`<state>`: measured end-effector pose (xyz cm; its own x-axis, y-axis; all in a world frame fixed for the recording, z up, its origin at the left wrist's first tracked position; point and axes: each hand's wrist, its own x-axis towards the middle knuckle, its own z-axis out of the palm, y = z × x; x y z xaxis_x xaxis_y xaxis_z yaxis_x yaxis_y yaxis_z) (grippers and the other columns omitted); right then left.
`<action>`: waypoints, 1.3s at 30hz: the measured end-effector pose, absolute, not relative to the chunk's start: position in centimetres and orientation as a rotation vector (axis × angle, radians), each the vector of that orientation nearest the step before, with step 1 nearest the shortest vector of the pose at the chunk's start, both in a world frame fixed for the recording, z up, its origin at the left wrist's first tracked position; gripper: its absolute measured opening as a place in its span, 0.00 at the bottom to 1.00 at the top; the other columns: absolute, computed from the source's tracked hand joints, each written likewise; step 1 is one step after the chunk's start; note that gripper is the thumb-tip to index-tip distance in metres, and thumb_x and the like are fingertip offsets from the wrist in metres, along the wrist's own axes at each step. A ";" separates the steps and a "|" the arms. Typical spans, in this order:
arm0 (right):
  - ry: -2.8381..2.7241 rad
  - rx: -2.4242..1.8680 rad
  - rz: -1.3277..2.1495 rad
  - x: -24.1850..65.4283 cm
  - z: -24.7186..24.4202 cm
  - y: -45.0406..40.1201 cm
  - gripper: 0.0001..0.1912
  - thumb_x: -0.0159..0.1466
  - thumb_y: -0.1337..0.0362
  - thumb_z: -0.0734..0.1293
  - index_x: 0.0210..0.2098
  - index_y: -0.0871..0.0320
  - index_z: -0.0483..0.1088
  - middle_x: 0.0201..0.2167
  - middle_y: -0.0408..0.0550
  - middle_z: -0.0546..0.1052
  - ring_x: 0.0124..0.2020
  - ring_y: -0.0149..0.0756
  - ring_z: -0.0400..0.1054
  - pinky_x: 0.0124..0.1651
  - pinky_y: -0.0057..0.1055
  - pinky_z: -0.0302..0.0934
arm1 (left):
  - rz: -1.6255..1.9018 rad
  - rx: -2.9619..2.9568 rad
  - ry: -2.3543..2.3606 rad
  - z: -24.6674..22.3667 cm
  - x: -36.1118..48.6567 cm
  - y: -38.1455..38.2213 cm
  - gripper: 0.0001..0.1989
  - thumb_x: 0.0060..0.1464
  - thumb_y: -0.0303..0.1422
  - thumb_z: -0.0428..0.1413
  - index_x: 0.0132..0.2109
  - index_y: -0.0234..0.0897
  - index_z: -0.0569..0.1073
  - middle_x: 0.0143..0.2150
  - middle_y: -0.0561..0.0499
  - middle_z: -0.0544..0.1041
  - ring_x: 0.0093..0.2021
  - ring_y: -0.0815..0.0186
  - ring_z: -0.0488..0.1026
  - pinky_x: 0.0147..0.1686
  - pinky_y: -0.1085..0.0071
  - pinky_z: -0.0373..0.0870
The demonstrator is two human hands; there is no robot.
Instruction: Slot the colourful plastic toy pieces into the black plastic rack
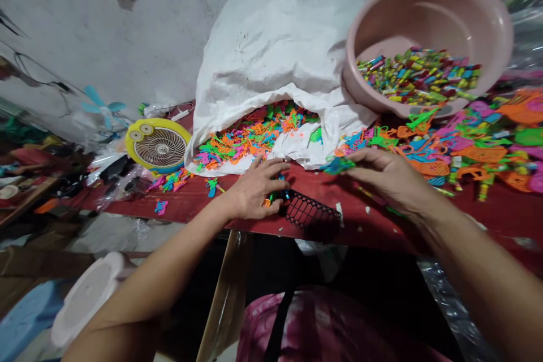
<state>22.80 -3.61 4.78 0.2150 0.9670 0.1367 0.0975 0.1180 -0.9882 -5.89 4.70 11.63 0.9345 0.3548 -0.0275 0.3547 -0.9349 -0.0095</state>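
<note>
My left hand (259, 191) is over the red table edge with its fingers curled round a small blue and orange plastic piece, mostly hidden by the fingers. Against its fingertips lies a black mesh plastic piece (311, 210). My right hand (379, 172) pinches small blue and green plastic pieces (338, 165) between thumb and fingers, a little above the table. Behind both hands, a large white sack (271, 39) lies open, with many bright small plastic pieces (237, 138) spilling at its mouth.
At the back right stands a pink basin (428, 0) holding small colourful tubes (419, 76). Coloured plastic pieces (462, 147) are heaped on the right of the red table (382, 223). A yellow fan (160, 146) sits at the left. A pale stool (91, 294) is below.
</note>
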 end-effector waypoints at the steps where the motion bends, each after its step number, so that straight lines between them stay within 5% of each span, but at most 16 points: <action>1: -1.119 -1.172 1.075 21.5 4.5 -3.5 0.13 0.54 0.59 0.74 0.37 0.56 0.75 0.34 0.44 0.79 0.33 0.35 0.71 0.40 0.32 0.64 | 0.047 -3.088 -0.534 11.7 -6.0 4.9 0.20 0.56 0.41 0.56 0.54 0.43 0.75 0.69 0.43 0.62 0.69 0.47 0.56 0.66 0.38 0.46; 5: -1.081 -0.972 1.375 17.0 2.9 -2.5 0.16 0.51 0.57 0.76 0.36 0.57 0.76 0.33 0.44 0.79 0.34 0.35 0.72 0.43 0.33 0.65 | -0.063 -2.973 -0.607 11.3 -6.5 4.4 0.22 0.58 0.43 0.57 0.59 0.51 0.72 0.73 0.48 0.55 0.72 0.45 0.49 0.67 0.36 0.33; 10: -1.174 -0.983 1.330 15.5 1.4 -0.7 0.16 0.53 0.58 0.74 0.40 0.58 0.76 0.39 0.45 0.80 0.40 0.36 0.72 0.47 0.35 0.64 | -0.392 -2.784 -0.929 9.4 -7.5 3.1 0.37 0.55 0.50 0.59 0.68 0.48 0.61 0.74 0.42 0.52 0.73 0.45 0.48 0.68 0.39 0.35; 15: -1.327 -1.116 1.165 15.6 0.6 0.5 0.14 0.54 0.58 0.72 0.37 0.58 0.76 0.34 0.45 0.80 0.34 0.36 0.71 0.39 0.32 0.65 | -0.349 -2.930 -0.976 8.7 -8.6 3.8 0.28 0.61 0.40 0.55 0.67 0.48 0.62 0.73 0.45 0.56 0.71 0.54 0.56 0.69 0.46 0.43; 22: -1.432 -1.242 1.023 15.4 -0.3 0.9 0.12 0.55 0.57 0.70 0.34 0.58 0.76 0.29 0.45 0.79 0.27 0.34 0.70 0.29 0.29 0.63 | -0.423 -3.084 -0.992 9.1 -9.7 4.9 0.33 0.57 0.45 0.60 0.67 0.52 0.61 0.72 0.49 0.57 0.74 0.51 0.47 0.69 0.40 0.32; 25: -1.298 -1.281 1.096 15.3 -0.6 0.9 0.14 0.56 0.54 0.70 0.35 0.58 0.73 0.27 0.45 0.78 0.25 0.36 0.71 0.29 0.31 0.66 | -0.663 -3.053 -1.104 8.9 -9.2 4.1 0.38 0.48 0.50 0.66 0.64 0.50 0.66 0.70 0.47 0.63 0.72 0.50 0.53 0.69 0.42 0.39; 31: -1.218 -1.246 1.156 14.2 -0.2 1.7 0.11 0.55 0.57 0.71 0.33 0.57 0.72 0.28 0.46 0.79 0.30 0.38 0.75 0.35 0.34 0.71 | -0.922 -2.909 -1.281 9.3 -7.3 3.4 0.27 0.52 0.46 0.63 0.58 0.45 0.71 0.62 0.46 0.71 0.63 0.56 0.66 0.66 0.50 0.54; 39: -1.199 -1.216 1.150 13.7 -1.1 2.5 0.14 0.53 0.56 0.72 0.35 0.55 0.69 0.25 0.43 0.77 0.27 0.36 0.73 0.33 0.32 0.69 | -0.526 -2.918 -1.380 10.6 -5.7 4.9 0.35 0.49 0.46 0.64 0.62 0.42 0.67 0.67 0.42 0.63 0.65 0.50 0.64 0.62 0.46 0.61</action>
